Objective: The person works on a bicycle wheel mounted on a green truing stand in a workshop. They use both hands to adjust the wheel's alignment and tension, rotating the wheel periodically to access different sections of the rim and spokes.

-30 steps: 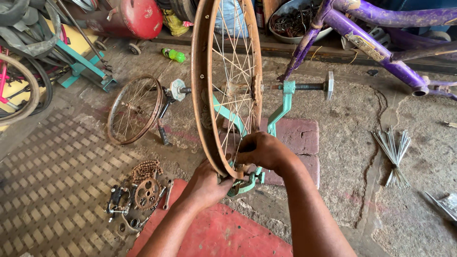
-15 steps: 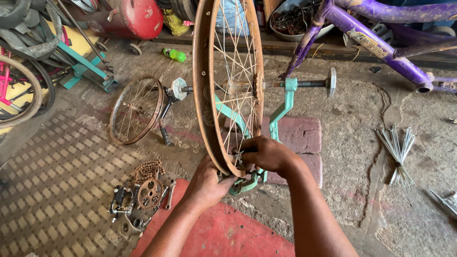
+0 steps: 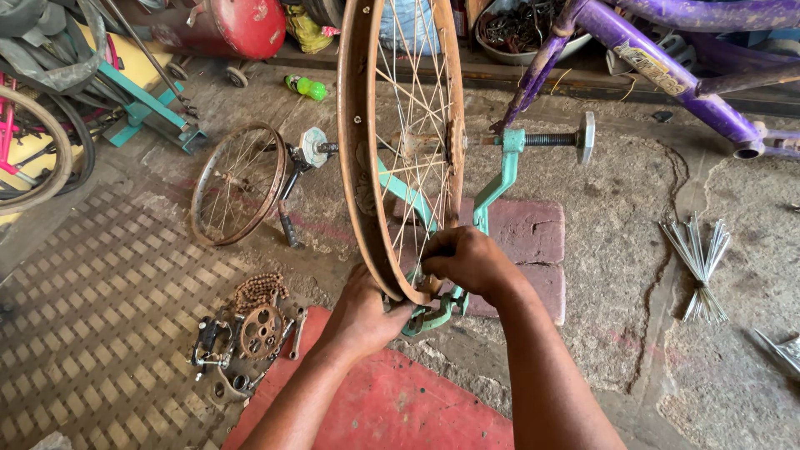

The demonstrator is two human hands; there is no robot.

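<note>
A rusty brown bicycle wheel rim (image 3: pixel 357 158) with thin metal spokes stands upright in a teal truing stand (image 3: pixel 498 183). My left hand (image 3: pixel 367 312) grips the bottom of the rim from the left side. My right hand (image 3: pixel 467 260) is closed on the rim's lower inner edge, fingers pinched around a spoke end there; whatever it pinches is hidden by the fingers. Both hands meet at the lowest part of the wheel, just above the stand's base (image 3: pixel 429 315).
A smaller spoked wheel (image 3: pixel 237 183) leans at the left. Rusty chain, sprocket and small parts (image 3: pixel 250 329) lie on the floor. A bundle of loose spokes (image 3: pixel 700 267) lies right. A purple bike frame (image 3: pixel 658 58), red tank (image 3: pixel 242 25), red mat (image 3: pixel 383 400).
The hands stay at the rim's bottom; my right hand has shifted slightly on the spoke end. The view has moved a little.
</note>
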